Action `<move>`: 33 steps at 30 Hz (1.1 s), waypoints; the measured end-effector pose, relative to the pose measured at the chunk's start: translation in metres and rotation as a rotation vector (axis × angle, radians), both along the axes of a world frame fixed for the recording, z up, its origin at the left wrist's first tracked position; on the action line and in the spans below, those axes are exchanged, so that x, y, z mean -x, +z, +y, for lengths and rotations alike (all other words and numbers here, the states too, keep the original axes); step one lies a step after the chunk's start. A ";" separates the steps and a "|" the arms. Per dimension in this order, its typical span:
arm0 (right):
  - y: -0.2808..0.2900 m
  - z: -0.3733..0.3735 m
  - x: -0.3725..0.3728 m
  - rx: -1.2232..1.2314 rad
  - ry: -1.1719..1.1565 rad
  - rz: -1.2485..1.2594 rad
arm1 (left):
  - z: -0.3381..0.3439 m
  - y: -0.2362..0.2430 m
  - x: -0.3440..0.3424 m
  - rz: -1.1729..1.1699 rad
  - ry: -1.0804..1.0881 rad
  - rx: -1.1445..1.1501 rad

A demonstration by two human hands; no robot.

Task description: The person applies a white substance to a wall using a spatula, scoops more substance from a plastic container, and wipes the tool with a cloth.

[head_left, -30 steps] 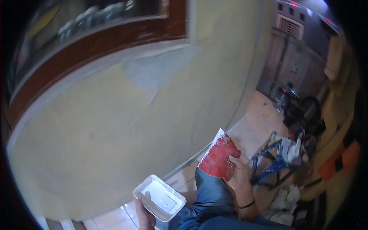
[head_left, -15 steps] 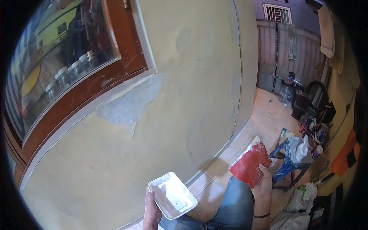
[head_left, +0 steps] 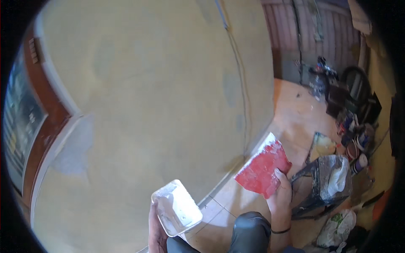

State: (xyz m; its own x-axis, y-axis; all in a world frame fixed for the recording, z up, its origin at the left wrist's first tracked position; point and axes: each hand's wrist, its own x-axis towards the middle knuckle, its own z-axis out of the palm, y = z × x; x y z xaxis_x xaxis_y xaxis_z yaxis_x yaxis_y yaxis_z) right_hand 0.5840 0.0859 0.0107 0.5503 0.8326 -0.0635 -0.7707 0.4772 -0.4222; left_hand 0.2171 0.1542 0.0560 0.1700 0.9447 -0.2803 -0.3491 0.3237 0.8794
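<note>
Head view, near to far.

Left hand (head_left: 157, 230): closed around the left side of the tub, thumb at the rim; remaining fingers mostly hidden. Tub (head_left: 167, 211): white, rectangular, rounded corners, tilted with its mouth facing the viewer; whitish residue on the inner walls and base. It stands in front of the wall's lower part, above the lap.

Right hand (head_left: 282, 195): holding the red sheet by its lower right edge, thumb on the face, other fingers behind. Sheet (head_left: 262, 168): flat, four-sided, worn, white smears along its upper edge; held up clear of the floor, well apart from the tub. Band (head_left: 281, 231): dark, round the right wrist.

Trousers (head_left: 252, 230): dark, one knee raised between the hands.

Plastic bag (head_left: 337, 230): whitish with green marks, on the floor, near the stool's lower edge. Stool (head_left: 325, 172): dark, paint-smeared, just right of the right hand. Bundle (head_left: 338, 177): white, lying along the right edge of the stool's top.

Wall (head_left: 164, 105): yellowish, grey patch (head_left: 76, 147) below the corner of the brown window frame (head_left: 49, 126).

Floor (head_left: 301, 109): tiled, meeting the wall's lower edge. Gate (head_left: 325, 33): panelled, at the floor's far edge.
</note>
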 end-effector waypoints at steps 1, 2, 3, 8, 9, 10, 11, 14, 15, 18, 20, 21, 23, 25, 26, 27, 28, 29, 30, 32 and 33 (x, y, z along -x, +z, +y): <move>-0.013 0.012 -0.008 0.019 0.020 0.023 | 0.002 -0.003 -0.011 0.016 0.046 -0.003; -0.015 0.014 -0.016 0.057 0.009 0.025 | 0.006 -0.008 -0.022 0.012 0.072 -0.002; -0.017 0.016 -0.020 0.128 -0.044 0.011 | 0.013 -0.018 -0.028 -0.002 0.063 -0.010; -0.004 0.045 -0.044 0.176 -0.132 -0.085 | 0.015 -0.005 -0.064 -0.003 0.179 0.020; -0.007 0.056 -0.051 0.183 -0.157 -0.123 | 0.017 -0.002 -0.071 -0.032 0.196 0.023; -0.009 0.070 -0.058 0.194 -0.171 -0.161 | 0.021 0.001 -0.079 -0.029 0.224 0.035; -0.006 0.085 -0.066 0.205 -0.142 -0.161 | 0.026 0.004 -0.086 -0.033 0.251 0.036; 0.009 0.113 -0.091 0.150 -0.131 -0.234 | 0.038 0.010 -0.113 -0.060 0.280 0.077; 0.014 0.118 -0.096 0.157 -0.124 -0.241 | 0.039 0.013 -0.120 -0.074 0.299 0.089; 0.024 0.123 -0.106 0.194 -0.086 -0.268 | 0.039 0.025 -0.133 -0.051 0.341 0.085; 0.029 0.127 -0.113 0.213 -0.051 -0.288 | 0.039 0.035 -0.141 -0.062 0.341 0.094; 0.031 0.130 -0.114 0.230 -0.050 -0.297 | 0.039 0.040 -0.143 -0.069 0.334 0.089; 0.039 0.128 -0.117 0.261 -0.034 -0.317 | 0.038 0.045 -0.150 -0.061 0.328 0.071; 0.045 0.122 -0.114 0.277 -0.114 -0.380 | 0.039 0.046 -0.145 -0.136 0.295 0.054; 0.042 0.122 -0.109 0.295 -0.064 -0.396 | 0.038 0.033 -0.140 -0.121 0.290 0.041; 0.037 0.120 -0.106 0.395 -0.140 -0.555 | 0.037 0.027 -0.136 -0.059 0.283 0.066; 0.028 0.118 -0.109 0.468 -0.153 -0.910 | 0.036 0.026 -0.138 0.006 0.268 0.099; 0.024 0.117 -0.111 0.557 -0.231 -1.292 | 0.036 0.025 -0.137 0.126 0.257 0.056; 0.019 0.110 -0.114 0.630 -0.351 -1.609 | 0.036 0.024 -0.138 0.247 0.239 0.015; 0.038 0.105 -0.106 0.450 -0.181 -0.663 | 0.040 0.022 -0.143 0.164 0.153 0.039; 0.023 0.104 -0.116 0.485 -0.289 -0.763 | 0.043 0.019 -0.144 0.158 0.113 0.011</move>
State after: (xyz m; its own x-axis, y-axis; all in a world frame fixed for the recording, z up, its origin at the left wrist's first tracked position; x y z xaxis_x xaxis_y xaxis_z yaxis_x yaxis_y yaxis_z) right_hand 0.6997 0.1901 0.0332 0.7665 0.6352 0.0950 -0.0849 0.2468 -0.9653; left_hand 0.3613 0.1969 0.0753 0.0155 0.9520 -0.3058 -0.2415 0.3004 0.9227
